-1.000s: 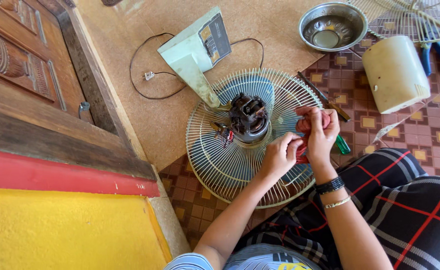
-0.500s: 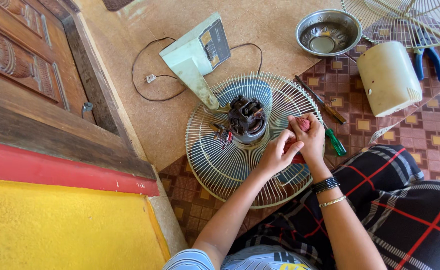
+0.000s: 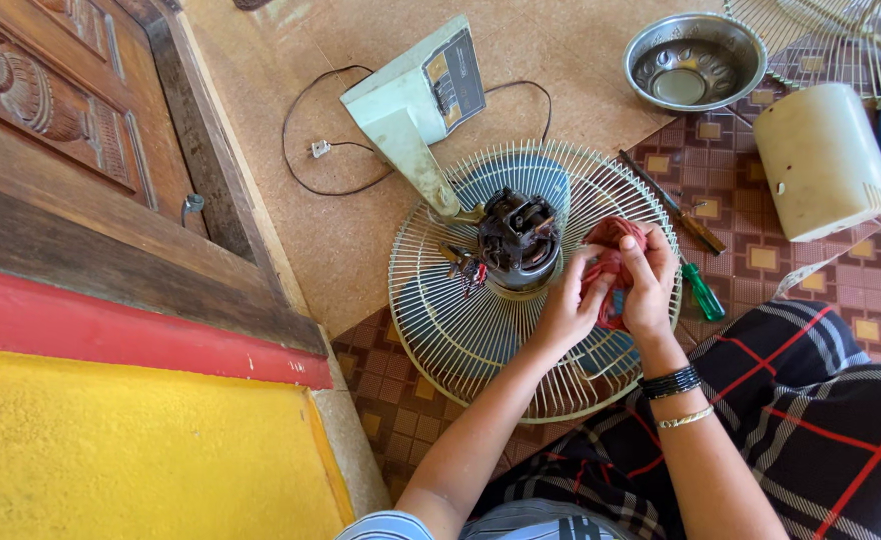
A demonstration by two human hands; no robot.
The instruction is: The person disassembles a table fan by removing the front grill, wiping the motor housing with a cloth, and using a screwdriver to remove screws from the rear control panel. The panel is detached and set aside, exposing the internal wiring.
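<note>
Because the fan has been laid on its back on the floor, its rear wire guard (image 3: 461,330) serves as a shallow cradle and the exposed black motor (image 3: 518,240) is kept facing up, where it can be reached from above. A bunched red cloth (image 3: 613,262) is held just beside the motor, over the right part of the guard, and is pinched between both hands: the left hand (image 3: 567,312) is curled around its lower edge, while the right hand (image 3: 649,285) is closed over it from the other side, with fingertips pressed into the folds. Loose coloured wires (image 3: 464,266) are left hanging at the motor's left, clear of the cloth. The pale green base and stem (image 3: 416,105) lie tipped away from the person, with the power cord (image 3: 311,165) trailed loosely and its plug resting on the bare floor (so the appliance appears disconnected). Tools are kept within the right hand's reach: a green-handled screwdriver (image 3: 703,295) lies touching the guard's rim, and another long tool (image 3: 671,205) lies just beyond it. A metal bowl (image 3: 694,62) is set farther off, apparently for small parts, though its contents cannot be made out. A cream housing (image 3: 823,160) lies set aside near it, and another wire guard (image 3: 841,40) rests at the top edge.
</note>
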